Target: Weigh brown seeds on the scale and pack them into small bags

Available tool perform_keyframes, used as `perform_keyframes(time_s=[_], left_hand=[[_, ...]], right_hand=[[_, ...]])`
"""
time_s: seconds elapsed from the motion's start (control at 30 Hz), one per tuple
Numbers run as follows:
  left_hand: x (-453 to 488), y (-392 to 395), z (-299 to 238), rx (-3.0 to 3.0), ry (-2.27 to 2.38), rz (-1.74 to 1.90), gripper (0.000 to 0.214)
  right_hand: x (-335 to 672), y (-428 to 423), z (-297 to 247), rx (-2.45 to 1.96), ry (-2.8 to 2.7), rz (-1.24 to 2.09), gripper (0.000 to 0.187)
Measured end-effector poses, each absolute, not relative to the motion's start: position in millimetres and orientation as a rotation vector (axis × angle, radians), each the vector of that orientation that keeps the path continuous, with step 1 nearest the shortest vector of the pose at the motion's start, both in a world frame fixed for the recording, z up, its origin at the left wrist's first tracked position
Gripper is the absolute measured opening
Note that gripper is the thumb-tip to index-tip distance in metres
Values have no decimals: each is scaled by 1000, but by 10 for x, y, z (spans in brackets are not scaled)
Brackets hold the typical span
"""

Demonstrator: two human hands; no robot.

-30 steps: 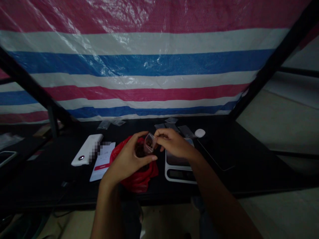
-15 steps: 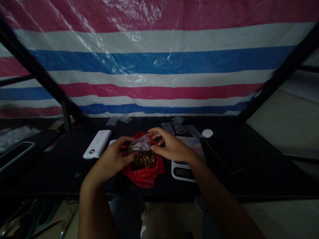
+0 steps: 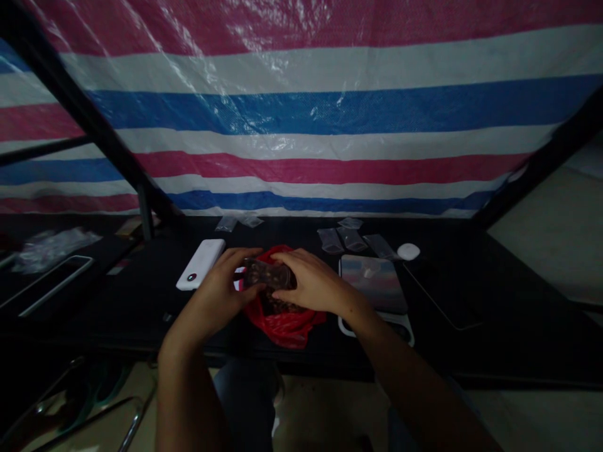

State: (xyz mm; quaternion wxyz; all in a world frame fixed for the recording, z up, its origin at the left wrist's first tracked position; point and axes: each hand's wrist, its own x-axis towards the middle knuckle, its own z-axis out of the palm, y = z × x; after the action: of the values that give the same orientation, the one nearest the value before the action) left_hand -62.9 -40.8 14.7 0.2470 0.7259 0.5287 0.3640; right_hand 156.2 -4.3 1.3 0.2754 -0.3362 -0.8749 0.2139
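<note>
Both my hands hold a small clear plastic bag point(image 3: 266, 274) with dark brown bits inside, just above a red plastic bag point(image 3: 287, 323) that lies open on the black table point(image 3: 117, 295). My left hand point(image 3: 221, 292) pinches the small bag's left end. My right hand point(image 3: 308, 282) curls over its right end and hides part of the red bag's contents.
A white power bank point(image 3: 200, 263) lies left of my hands. A kitchen scale with a phone on it point(image 3: 374, 282) sits to the right. Several small clear bags point(image 3: 351, 240) and a white round object point(image 3: 407, 252) lie further back. A striped tarp point(image 3: 301, 113) hangs behind.
The small bag was held up open-mouthed; both hands have lowered it onto the red bag and now hold it flat. The view has shifted left.
</note>
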Motion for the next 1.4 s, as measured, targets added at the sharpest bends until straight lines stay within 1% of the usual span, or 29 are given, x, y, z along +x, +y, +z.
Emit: perform_keyframes(time_s=[0.23, 0.4, 0.53, 0.87, 0.97, 1.1, 1.4], left_hand=[[-606, -371, 145, 2017, 1434, 1064, 54], [-573, -377, 150, 1979, 1383, 1082, 57], [-539, -396, 181, 1948, 1331, 1091, 58], [-476, -416, 216, 1889, 1273, 1115, 55], [-456, -417, 215, 1889, 1270, 1140, 52], [-426, -410, 210, 1911, 1254, 1195, 50], [-370, -383, 222, 1944, 1287, 1239, 46]], right_hand=[[1579, -36, -13, -999, -2384, 457, 61], [1573, -31, -34, -1056, -2361, 460, 61], [1587, -33, -45, -1053, -2355, 480, 64], [1602, -63, -15, -1070, -2323, 533, 58], [1608, -65, -13, -1060, -2329, 543, 62], [1612, -69, -13, -1048, -2304, 578, 59], [1635, -64, -39, -1033, -2273, 572, 68]])
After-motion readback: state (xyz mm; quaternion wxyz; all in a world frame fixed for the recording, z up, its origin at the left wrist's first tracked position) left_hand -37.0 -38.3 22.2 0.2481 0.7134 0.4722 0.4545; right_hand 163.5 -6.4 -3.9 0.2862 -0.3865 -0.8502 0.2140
